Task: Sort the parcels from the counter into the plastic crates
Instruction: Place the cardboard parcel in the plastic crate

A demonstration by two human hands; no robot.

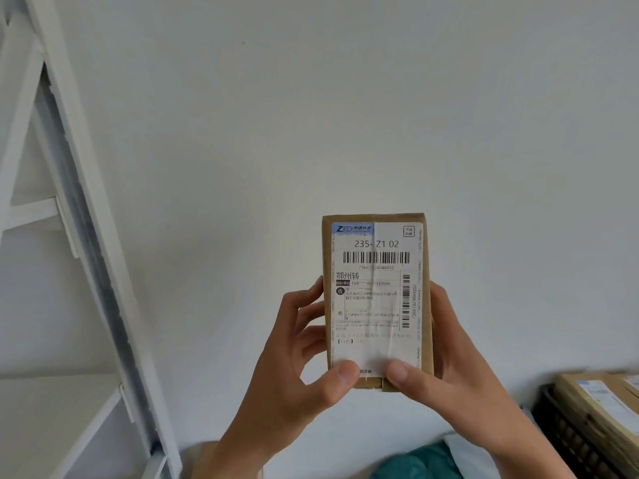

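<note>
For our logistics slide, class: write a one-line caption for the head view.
Left hand and right hand hold a cardboard parcel upright, label facing the camera.

A plain white wall point(345, 98) fills most of what I see ahead of me, with one tiny dark speck point(243, 42) high up on it. To my left a white rack point(86, 202) leans across the view, its long post slanting from the top corner down to the bottom edge. A dark strip point(74, 188) runs along the inner side of that post. A short white crossbar point(31, 212) meets the post partway down, and a white shelf board point(52, 409) sits lower. At the bottom edge lies something teal point(425, 461), too blurred for me to tell what it is.
</note>
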